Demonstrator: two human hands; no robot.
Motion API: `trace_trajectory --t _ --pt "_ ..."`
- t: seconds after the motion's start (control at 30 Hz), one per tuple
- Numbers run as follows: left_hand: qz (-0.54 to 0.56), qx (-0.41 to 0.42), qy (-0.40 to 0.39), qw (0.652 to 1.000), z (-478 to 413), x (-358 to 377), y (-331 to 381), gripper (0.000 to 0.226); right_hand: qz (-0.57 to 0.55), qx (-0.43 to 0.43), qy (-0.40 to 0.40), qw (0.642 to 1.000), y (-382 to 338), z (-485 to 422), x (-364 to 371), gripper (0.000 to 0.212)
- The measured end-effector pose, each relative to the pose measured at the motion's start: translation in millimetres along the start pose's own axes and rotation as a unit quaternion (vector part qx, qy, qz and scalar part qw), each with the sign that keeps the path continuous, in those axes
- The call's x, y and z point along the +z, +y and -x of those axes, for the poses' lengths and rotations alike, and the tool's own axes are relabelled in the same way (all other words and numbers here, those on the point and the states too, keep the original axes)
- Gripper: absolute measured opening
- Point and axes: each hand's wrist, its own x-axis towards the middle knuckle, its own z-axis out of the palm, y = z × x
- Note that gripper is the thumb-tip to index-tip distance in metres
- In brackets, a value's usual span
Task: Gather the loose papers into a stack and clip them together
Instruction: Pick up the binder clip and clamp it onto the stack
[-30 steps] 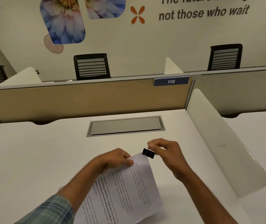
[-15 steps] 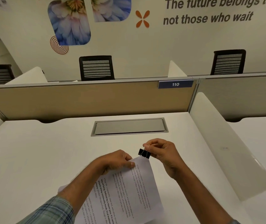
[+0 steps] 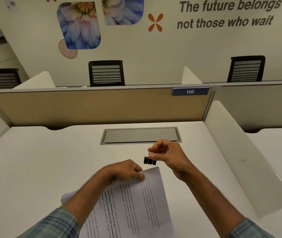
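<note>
A stack of printed white papers point(image 3: 137, 201) lies tilted on the white desk point(image 3: 34, 169), its top edge pointing away from me. My left hand point(image 3: 124, 171) pinches the stack near its top left corner. My right hand point(image 3: 168, 155) holds a small black binder clip point(image 3: 149, 160) by its wire handles, a little above and beyond the top right corner of the papers. The clip hangs just clear of the paper edge, not touching it.
A grey cable hatch point(image 3: 141, 135) is set into the desk behind my hands. A tan partition point(image 3: 94, 107) closes the back, and a white curved divider point(image 3: 243, 158) runs along the right side. Black chairs point(image 3: 106, 73) stand beyond.
My right hand has lifted the binder clip up and away from the top edge of the papers. My left hand keeps its grip on the stack.
</note>
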Motion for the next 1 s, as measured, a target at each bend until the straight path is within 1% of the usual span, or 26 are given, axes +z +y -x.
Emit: trace_trajectory --t 0.2,0.37,0.47,0.53,0.63,0.77,1.0 --pt "0.013 0.007 -0.006 1.0 2.4 -3.9 -3.4 0.025 0.039 0.012 -0.056 0.998 -7.1 -5.6 -2.2 0.02" --pt "0.008 0.02 -0.012 1.0 3.5 -3.8 -3.4 0.019 0.066 0.036 -0.079 0.994 -9.8 -11.1 -0.4 0.028" --pt "-0.006 0.026 -0.006 1.0 2.3 -3.1 -0.9 0.027 0.076 0.041 -0.091 0.992 -10.8 -12.9 1.5 0.03" --pt "-0.021 0.028 -0.001 0.999 1.6 -2.5 0.0 0.03 0.083 0.043 -0.096 0.991 -11.3 -13.7 1.8 0.032" --pt "-0.015 0.033 -0.007 0.999 2.1 -2.5 -0.7 0.022 0.095 0.049 -0.1 0.989 -10.6 -14.3 0.5 0.033" --pt "-0.005 0.031 -0.006 0.999 2.9 -4.4 0.8 0.022 0.112 0.053 -0.102 0.987 -5.8 -13.8 -0.6 0.032" --pt "0.002 0.034 -0.007 0.999 2.8 -3.4 4.5 0.02 0.105 0.049 -0.096 0.989 2.3 -16.4 -5.0 0.03"
